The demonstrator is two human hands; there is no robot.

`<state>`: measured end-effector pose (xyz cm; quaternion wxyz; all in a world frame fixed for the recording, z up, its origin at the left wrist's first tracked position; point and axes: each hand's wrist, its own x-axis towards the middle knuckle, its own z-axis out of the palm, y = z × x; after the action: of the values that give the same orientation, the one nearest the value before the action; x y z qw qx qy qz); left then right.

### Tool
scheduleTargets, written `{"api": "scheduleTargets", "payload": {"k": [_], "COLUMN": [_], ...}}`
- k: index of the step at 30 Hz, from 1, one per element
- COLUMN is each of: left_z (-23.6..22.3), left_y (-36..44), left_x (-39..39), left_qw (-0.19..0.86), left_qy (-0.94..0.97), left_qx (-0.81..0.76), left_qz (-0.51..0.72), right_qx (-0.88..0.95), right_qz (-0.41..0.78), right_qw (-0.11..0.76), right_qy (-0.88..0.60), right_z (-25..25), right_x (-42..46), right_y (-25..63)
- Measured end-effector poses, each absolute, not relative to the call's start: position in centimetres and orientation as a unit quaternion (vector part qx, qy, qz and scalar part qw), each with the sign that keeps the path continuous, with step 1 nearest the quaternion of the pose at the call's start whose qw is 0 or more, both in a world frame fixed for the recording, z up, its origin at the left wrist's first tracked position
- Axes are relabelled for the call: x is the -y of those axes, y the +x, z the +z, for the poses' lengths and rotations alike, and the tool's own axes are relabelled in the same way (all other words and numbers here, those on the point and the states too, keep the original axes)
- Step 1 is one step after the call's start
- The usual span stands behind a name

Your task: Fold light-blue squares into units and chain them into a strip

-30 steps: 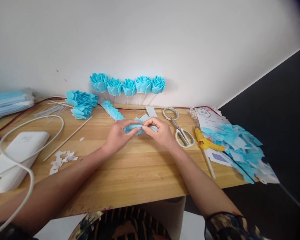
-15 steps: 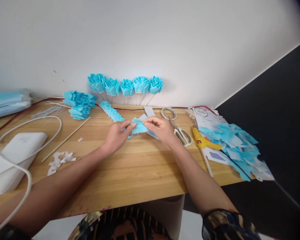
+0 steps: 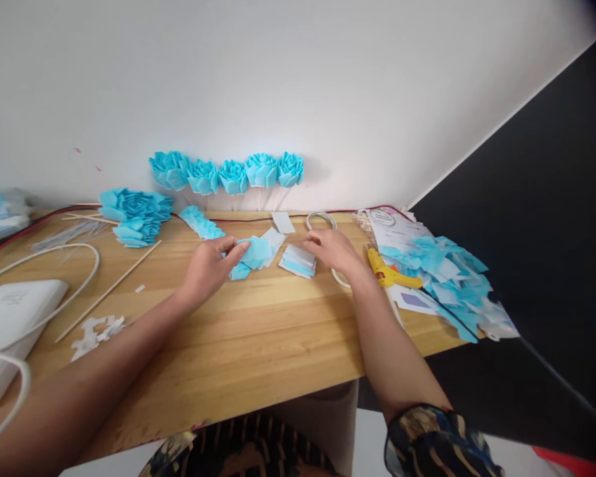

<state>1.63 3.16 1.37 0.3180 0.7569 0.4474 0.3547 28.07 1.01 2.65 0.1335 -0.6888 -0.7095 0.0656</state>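
Note:
My left hand (image 3: 211,268) pinches a light-blue fabric piece (image 3: 256,250) between thumb and forefinger, over the table. Below that piece, more blue fabric (image 3: 239,271) shows beside the fingers. My right hand (image 3: 330,250) is apart from it, its fingertips drawn together beside a small stack of white and blue pieces (image 3: 298,261). Whether those fingertips hold anything is hidden. Scissors lie under my right hand and wrist, with only part of a handle (image 3: 341,279) showing. A white sheet piece (image 3: 274,244) sits between my hands.
Several blue fabric flowers (image 3: 233,176) on sticks lean on the wall; more flowers (image 3: 138,211) lie left. A tape roll (image 3: 321,216), a yellow glue gun (image 3: 392,273) and a heap of blue pieces (image 3: 451,271) are right. A wooden stick (image 3: 110,291) and white power bank (image 3: 17,311) lie left.
My right hand has let go of the blue piece and shifted right, uncovering the stack. My left hand keeps its pinch. The view has turned slightly right.

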Motion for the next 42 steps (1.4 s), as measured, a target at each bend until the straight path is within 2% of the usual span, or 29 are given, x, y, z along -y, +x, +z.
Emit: {"api": "scheduleTargets", "payload": {"k": [4,10,13,16,18,21,28,32,38,42], "left_z": [1.7,1.3,0.8,0.9,1.2,1.9,2.9,3.7,3.9,3.6], "left_y": [1.9,2.9,3.7,4.4,4.8,5.4,6.2,5.8,4.7,4.2], "left_x": [-3.7,-6.3,-7.5,-7.5,-6.9,-5.9,-4.5,-3.7,-3.3,-2.9], "left_qw": [0.297,0.217,0.146,0.088,0.117,0.233,0.48,0.508,0.503,0.538], "left_qy": [0.792,0.832,0.869,0.879,0.868,0.846,0.745,0.701,0.666,0.672], "left_qx": [-0.431,-0.446,-0.421,-0.382,-0.372,-0.355,-0.321,-0.352,-0.366,-0.349], "left_qz": [0.314,0.248,0.216,0.271,0.309,0.321,0.334,0.358,0.411,0.37], "right_qx": [0.697,0.717,0.73,0.717,0.691,0.639,0.601,0.588,0.582,0.566], "right_qz": [0.069,0.122,0.151,0.245,0.332,0.426,0.483,0.474,0.478,0.464], "right_qw": [0.068,0.069,0.113,0.223,0.305,0.388,0.453,0.482,0.457,0.473], "right_qy": [-0.71,-0.683,-0.657,-0.614,-0.566,-0.509,-0.448,-0.444,-0.473,-0.491], "right_z": [2.2,1.5,1.4,1.5,1.8,2.5,2.8,2.6,3.1,2.8], "right_x": [-1.2,-1.4,-1.4,-1.5,-1.4,-1.1,-0.6,-0.8,-0.4,-0.3], "right_y": [28.0,28.0,28.1,28.0,27.6,26.7,25.3,25.2,23.9,23.1]}}
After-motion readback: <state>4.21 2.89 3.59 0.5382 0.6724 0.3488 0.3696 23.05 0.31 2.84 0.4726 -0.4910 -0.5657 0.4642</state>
